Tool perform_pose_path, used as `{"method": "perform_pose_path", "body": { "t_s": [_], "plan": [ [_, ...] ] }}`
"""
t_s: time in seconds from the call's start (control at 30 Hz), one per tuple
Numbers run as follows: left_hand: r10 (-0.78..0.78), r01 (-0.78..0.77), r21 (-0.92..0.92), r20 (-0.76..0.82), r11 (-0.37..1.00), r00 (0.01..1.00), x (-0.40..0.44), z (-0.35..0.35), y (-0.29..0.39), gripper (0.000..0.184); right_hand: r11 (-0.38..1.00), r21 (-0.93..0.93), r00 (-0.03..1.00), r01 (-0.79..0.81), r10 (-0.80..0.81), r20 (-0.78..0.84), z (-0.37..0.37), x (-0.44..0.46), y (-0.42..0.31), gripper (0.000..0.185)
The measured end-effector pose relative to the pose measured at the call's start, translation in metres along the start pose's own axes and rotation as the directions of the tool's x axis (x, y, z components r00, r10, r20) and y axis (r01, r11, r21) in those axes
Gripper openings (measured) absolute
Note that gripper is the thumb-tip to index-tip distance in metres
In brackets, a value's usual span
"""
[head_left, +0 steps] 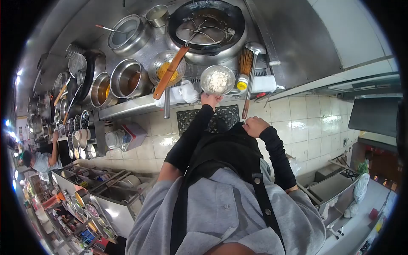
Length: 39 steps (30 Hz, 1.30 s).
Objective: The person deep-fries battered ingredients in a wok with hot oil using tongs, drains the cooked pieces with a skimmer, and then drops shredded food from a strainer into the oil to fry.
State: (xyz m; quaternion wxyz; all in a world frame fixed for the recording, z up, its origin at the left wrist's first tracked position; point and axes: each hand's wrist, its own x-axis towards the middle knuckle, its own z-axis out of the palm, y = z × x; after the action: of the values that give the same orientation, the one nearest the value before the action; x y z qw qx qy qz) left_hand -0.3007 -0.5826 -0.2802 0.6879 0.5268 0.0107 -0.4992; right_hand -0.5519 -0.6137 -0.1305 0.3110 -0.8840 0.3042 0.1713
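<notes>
A steel bowl point(205, 79) with a white, clumpy food point(219, 81) inside stands at the stove's front edge. My left hand point(211, 100) is closed on the bowl's near rim. My right hand point(256, 126) is curled shut right by the handle end of a long ladle point(248, 91); whether the fingers hold that handle is hidden. The ladle's head lies at the back, beside a bamboo brush point(245, 61) and a yellow-capped container point(242, 82). Left of the bowl, a wooden-handled strainer point(171, 72) reaches out from over the wok.
A large wok point(231, 17) with dark liquid sits behind the bowl. To the left are a perforated ladle point(182, 63) and steel pots point(115, 76). White cloths point(187, 91) lie along the stove edge. A floor mat point(185, 121) is below. Another person point(42, 159) works at far left.
</notes>
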Motion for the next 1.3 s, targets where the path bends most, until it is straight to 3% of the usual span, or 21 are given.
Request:
{"method": "perform_pose_path", "body": {
  "t_s": [0.13,0.23,0.3,0.37,0.43,0.47,0.5,0.53,0.6,0.67,0.77,0.87,0.9,0.97,1.0,1.07,1.13,1.2,1.23,1.27,1.3],
  "plan": [
    [0.04,-0.05,-0.101,-0.101,0.994,0.994,0.006,-0.01,-0.027,0.032,0.999,-0.041,1.0,-0.011,0.011,-0.002,0.007,-0.003,0.023,0.036],
    [-0.124,0.131,0.048,-0.122,0.99,0.985,-0.032,-0.009,-0.014,0.038,0.999,0.038,0.998,-0.023,0.021,0.065,0.019,-0.001,0.04,0.036],
    [-0.447,0.448,0.196,-0.048,0.872,0.893,-0.036,-0.032,-0.023,0.039,0.997,0.003,0.994,-0.071,0.071,0.086,0.04,0.005,0.058,0.034],
    [-0.457,0.39,0.606,-0.05,0.693,0.888,-0.037,-0.064,-0.055,0.029,0.999,-0.037,0.998,-0.011,0.013,0.063,0.054,0.014,0.07,0.033],
    [-0.502,0.394,0.73,-0.08,0.559,0.861,-0.034,-0.093,-0.078,0.023,1.0,-0.021,0.993,0.015,-0.013,0.116,0.042,0.016,0.056,0.034],
    [-0.327,0.035,0.904,0.118,0.427,0.938,-0.025,-0.12,-0.101,0.021,1.0,-0.001,0.991,0.02,-0.02,0.129,0.037,0.019,0.05,0.035],
    [-0.194,-0.32,0.927,0.356,0.197,0.914,-0.012,-0.154,-0.128,0.025,1.0,0.014,0.991,0.027,-0.029,0.134,0.032,0.022,0.045,0.036],
    [-0.128,-0.603,0.793,0.591,-0.089,0.796,-0.006,-0.169,-0.142,0.031,0.999,0.028,0.99,0.032,-0.035,0.138,0.03,0.025,0.041,0.036],
    [-0.19,-0.154,0.976,0.181,0.151,0.965,-0.013,-0.157,-0.134,0.028,0.994,-0.016,0.989,0.112,-0.11,0.094,0.031,0.028,0.042,0.039],
    [-0.287,0.211,0.912,-0.109,0.353,0.952,-0.031,-0.134,-0.106,0.026,0.996,0.007,0.988,0.094,-0.095,0.123,0.024,0.024,0.039,0.039],
    [-0.181,0.291,0.827,-0.232,0.48,0.956,-0.028,-0.115,-0.093,0.033,0.999,0.029,0.979,0.036,-0.041,0.198,0.011,0.016,0.032,0.038],
    [-0.04,0.224,0.687,-0.274,0.692,0.961,0.034,-0.135,-0.153,0.06,1.0,-0.017,0.964,0.005,-0.001,0.266,0.003,-0.002,0.027,0.038],
    [0.066,0.134,0.699,-0.251,0.702,0.966,0.038,-0.124,-0.154,0.069,0.991,-0.075,0.986,0.113,-0.103,0.128,0.006,-0.012,0.028,0.041],
    [0.279,-0.051,0.721,-0.201,0.691,0.939,0.052,-0.103,-0.146,0.086,0.994,-0.053,0.984,0.091,-0.082,0.158,0.003,-0.026,0.028,0.041],
    [0.261,-0.04,0.799,-0.149,0.6,0.954,0.063,-0.099,-0.146,0.096,0.998,-0.014,0.98,0.063,-0.059,0.19,-0.001,-0.033,0.023,0.04],
    [0.084,0.011,0.747,-0.09,0.665,0.992,0.099,-0.099,-0.168,0.094,0.999,-0.011,0.971,0.035,-0.032,0.237,-0.008,-0.046,0.014,0.039],
    [-0.057,0.137,0.717,-0.135,0.684,0.989,0.072,-0.069,-0.134,0.076,0.996,0.063,0.939,-0.064,0.039,0.342,-0.019,-0.051,-0.002,0.039],
    [-0.323,0.008,0.989,0.04,0.147,0.945,0.099,-0.085,-0.166,0.074,0.994,0.056,0.931,-0.095,0.069,0.359,-0.022,-0.051,-0.011,0.04],
    [-0.473,-0.133,0.982,0.055,-0.133,0.88,0.102,-0.092,-0.181,0.074,0.992,0.057,0.925,-0.11,0.081,0.37,-0.022,-0.053,-0.014,0.041],
    [-0.431,-0.112,0.979,0.028,-0.171,0.902,0.039,-0.072,-0.123,0.079,0.991,0.064,0.926,-0.114,0.083,0.367,-0.023,-0.052,-0.017,0.04],
    [-0.4,-0.033,0.984,-0.041,-0.176,0.916,0.036,-0.08,-0.129,0.08,0.993,0.068,0.927,-0.097,0.065,0.369,-0.022,-0.049,-0.017,0.04]
  ]
}}
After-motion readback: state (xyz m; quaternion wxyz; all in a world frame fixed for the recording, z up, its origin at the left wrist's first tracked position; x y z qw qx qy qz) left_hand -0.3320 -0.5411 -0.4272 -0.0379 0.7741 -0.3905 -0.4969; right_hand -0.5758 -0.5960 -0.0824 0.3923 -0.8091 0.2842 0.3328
